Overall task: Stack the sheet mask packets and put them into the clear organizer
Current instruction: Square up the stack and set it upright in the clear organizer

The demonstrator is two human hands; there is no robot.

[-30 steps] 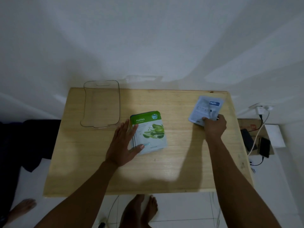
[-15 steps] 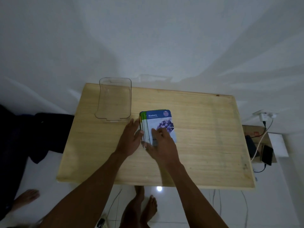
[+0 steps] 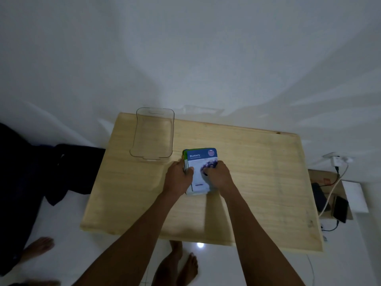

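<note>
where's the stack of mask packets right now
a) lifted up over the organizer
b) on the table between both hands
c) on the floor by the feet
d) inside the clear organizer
b: the stack of packets, blueberry one on top, lies on the wooden table, with the left hand and right hand at its sides; the clear organizer holds nothing.

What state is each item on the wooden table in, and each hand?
Clear plastic organizer: empty, upright on the wooden table.
Stack of sheet mask packets: flat on the table, blue Blueberry packet on top, edges slightly fanned.
Left hand: gripping the stack's left edge.
Right hand: pressing on the stack's right side.
</note>
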